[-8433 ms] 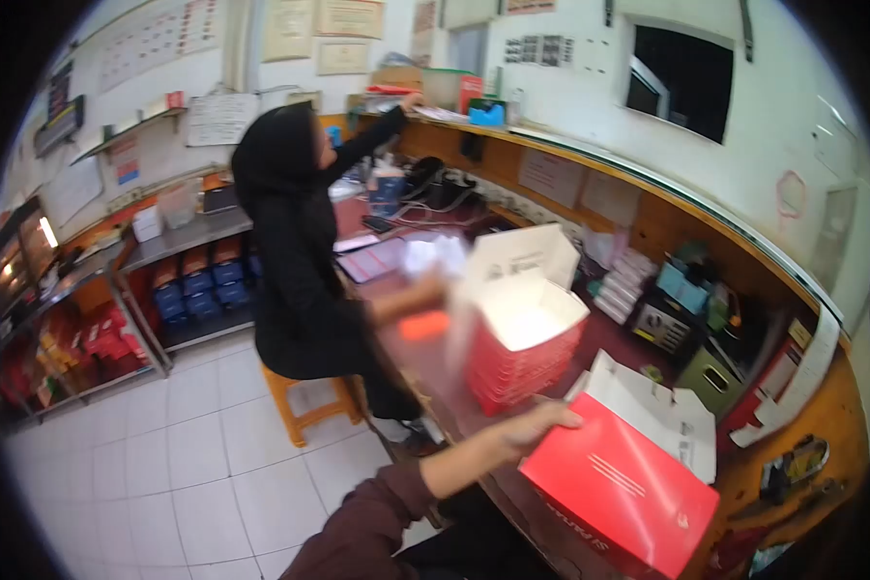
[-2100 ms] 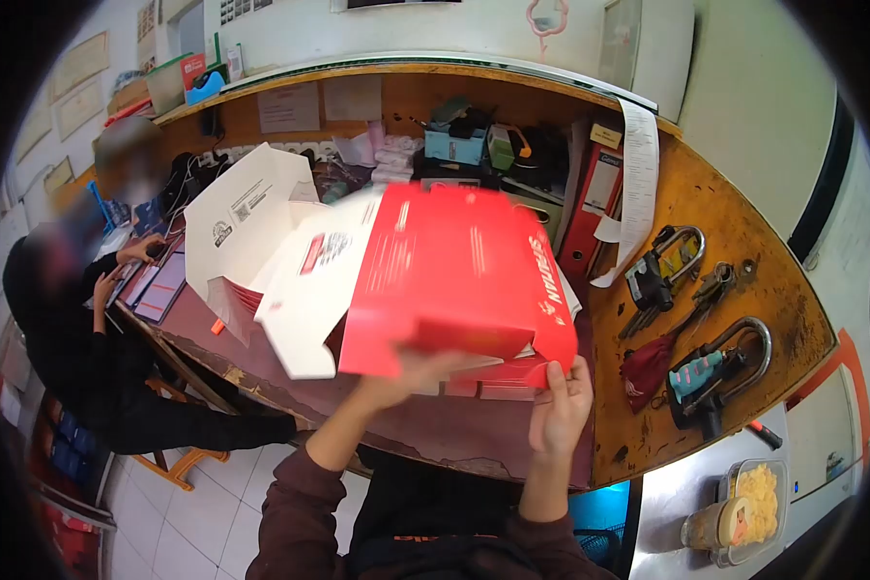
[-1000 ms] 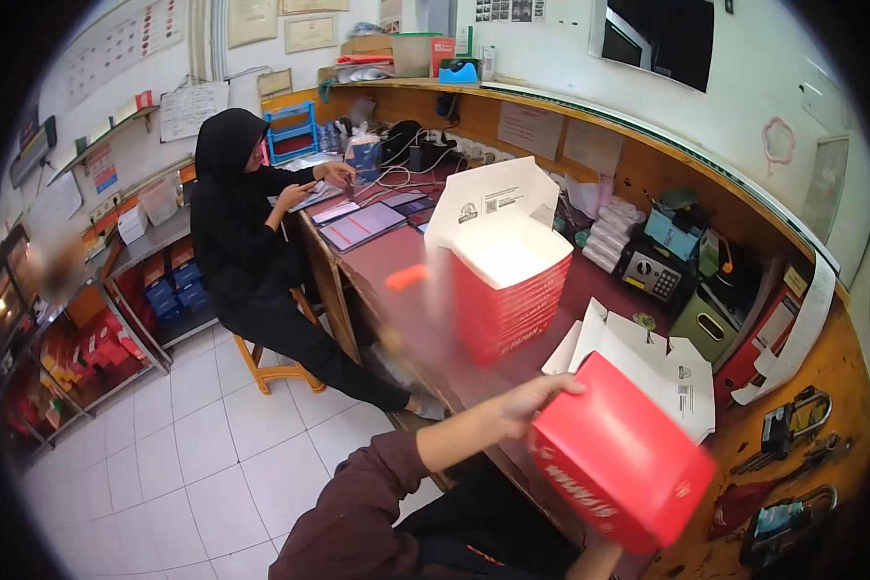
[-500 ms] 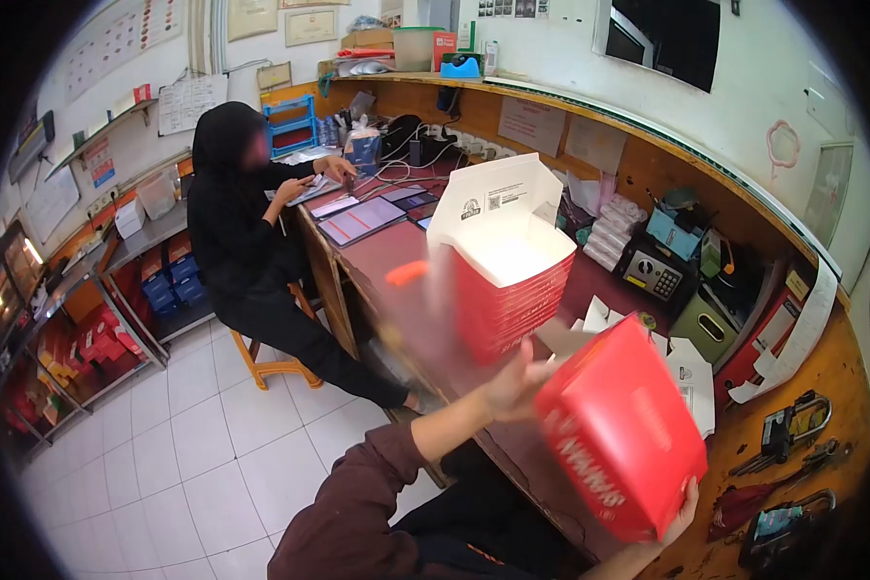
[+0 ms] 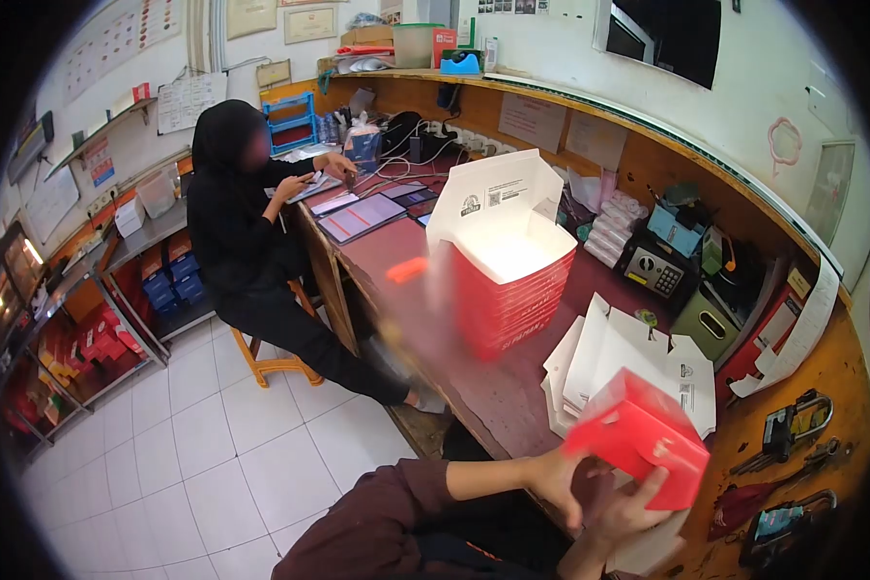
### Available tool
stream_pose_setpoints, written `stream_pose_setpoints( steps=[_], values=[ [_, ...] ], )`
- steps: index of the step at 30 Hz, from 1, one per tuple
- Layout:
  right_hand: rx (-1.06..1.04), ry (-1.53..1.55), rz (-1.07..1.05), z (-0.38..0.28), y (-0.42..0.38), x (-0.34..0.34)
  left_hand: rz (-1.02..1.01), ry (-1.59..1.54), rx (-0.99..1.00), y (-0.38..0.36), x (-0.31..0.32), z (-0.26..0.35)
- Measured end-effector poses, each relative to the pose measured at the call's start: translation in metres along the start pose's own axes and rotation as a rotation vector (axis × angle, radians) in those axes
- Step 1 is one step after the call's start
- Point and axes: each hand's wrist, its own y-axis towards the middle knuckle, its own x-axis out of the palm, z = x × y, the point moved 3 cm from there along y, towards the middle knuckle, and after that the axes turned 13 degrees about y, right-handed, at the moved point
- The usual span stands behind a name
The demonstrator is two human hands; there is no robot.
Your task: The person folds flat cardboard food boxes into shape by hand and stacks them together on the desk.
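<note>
While the head camera looks down at the near edge of the desk, both of the person's hands are on one red box. The box sits low and to the right in this view, just above the person's lap and right at the desk's edge. It is tilted, with one corner pointing up and its long side running from upper left down to lower right.

The left hand is under the box's left end, fingers curled up against the bottom, so the box lies up and to the right of that hand. The right hand is below the box's lower edge, with its fingers wrapped up onto the red side. Both hands are partly closed around the box. The right hand is a bit closer to the middle of the box.

Just behind the box, a pile of flat white box sheets leans on the desk, close to the box or touching it; which one cannot be told. Farther back and to the left stands a stack of red boxes with the top one's white lid open. That stack is well apart from the hands.

Another person in dark clothes sits on a stool at the far left end of the desk, with their own hands busy there.
</note>
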Motion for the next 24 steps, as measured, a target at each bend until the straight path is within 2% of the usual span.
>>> stream_pose_setpoints(
  steps=[2,3,4,5,6,7,8,10,12,14,16,18,19,20,21,22,23,24],
  values=[
    [-0.056,0.081,-0.026,0.007,0.006,0.004,-0.005,0.699,0.097,0.001,-0.008,0.005],
    [-0.115,0.158,-0.048,0.009,0.011,0.005,0.097,0.565,-0.153,0.001,-0.020,0.000],
    [-0.180,0.231,-0.068,0.007,0.017,0.005,0.185,0.495,-0.233,0.004,-0.026,0.004],
    [0.112,0.396,-0.050,-0.004,0.023,0.004,0.279,0.418,-0.304,0.006,-0.033,0.008],
    [0.077,0.376,-0.030,-0.010,0.035,-0.007,0.357,0.399,-0.214,0.008,-0.039,0.016],
    [0.362,0.440,-0.198,-0.009,0.047,-0.016,0.369,0.445,-0.286,0.006,-0.044,0.023],
    [0.646,0.495,-0.356,-0.014,0.049,-0.020,0.325,0.581,-0.302,0.009,-0.048,0.032],
    [0.795,0.814,-0.482,-0.016,0.051,-0.014,0.186,0.945,-0.247,0.018,-0.051,0.048],
    [0.629,0.546,-0.230,-0.011,0.046,-0.011,0.162,0.826,-0.199,0.015,-0.057,0.033],
    [0.044,0.037,-0.199,0.000,0.036,0.012,0.174,0.738,-0.152,0.013,-0.047,0.022],
    [-0.107,0.119,0.096,0.030,0.014,0.015,0.391,0.495,-0.166,0.012,-0.025,0.013],
    [0.202,0.398,0.033,0.036,0.000,0.029,0.398,0.445,-0.139,0.014,-0.017,0.007],
    [0.320,0.558,-0.150,0.033,0.001,0.034,0.377,0.450,-0.140,0.015,-0.016,0.004],
    [0.323,0.558,-0.152,0.032,0.007,0.029,0.358,0.456,-0.144,0.016,-0.015,0.003],
    [0.481,0.617,-0.218,0.037,0.013,0.027,0.261,0.530,-0.270,0.013,-0.020,0.007],
    [0.637,0.673,-0.286,0.036,0.017,0.030,0.262,0.532,-0.267,0.014,-0.022,0.014],
    [0.530,0.726,-0.221,0.027,0.026,0.027,0.384,-0.006,-0.356,0.013,-0.025,0.014],
    [0.528,0.725,-0.224,0.024,0.026,0.030,0.481,-0.550,-0.431,0.012,-0.027,0.013]
  ],
)
